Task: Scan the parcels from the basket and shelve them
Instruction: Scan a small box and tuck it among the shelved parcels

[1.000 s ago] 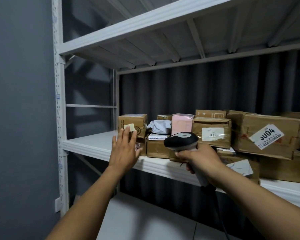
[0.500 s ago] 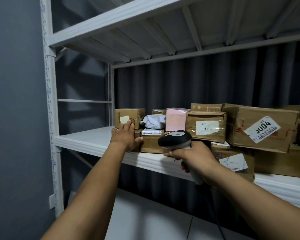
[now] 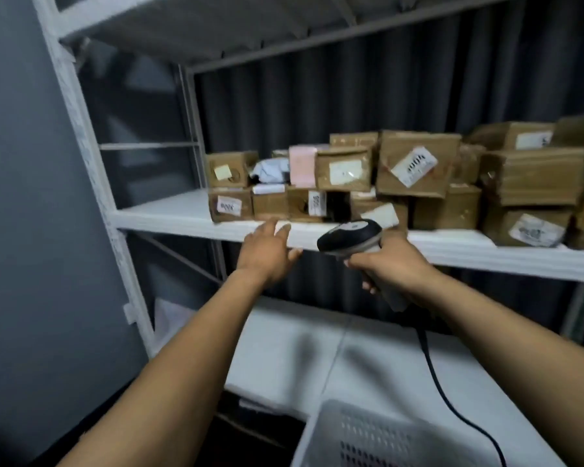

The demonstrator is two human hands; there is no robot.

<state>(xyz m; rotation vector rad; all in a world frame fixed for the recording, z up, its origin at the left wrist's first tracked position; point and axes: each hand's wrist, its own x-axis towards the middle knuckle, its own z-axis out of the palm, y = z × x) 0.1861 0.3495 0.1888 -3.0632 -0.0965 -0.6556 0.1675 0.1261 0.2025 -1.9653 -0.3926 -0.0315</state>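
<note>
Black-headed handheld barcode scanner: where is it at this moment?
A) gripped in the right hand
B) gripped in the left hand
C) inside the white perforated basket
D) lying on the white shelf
A: the right hand curls round the grey handle of the black-headed handheld barcode scanner; the left hand is open and holds nothing.

Free: bare shelf point(image 3: 169, 210) left end, 9 o'clock.
Blocked: boxes point(image 3: 415, 170) stacked 2 high, 12 to 3 o'clock.
</note>
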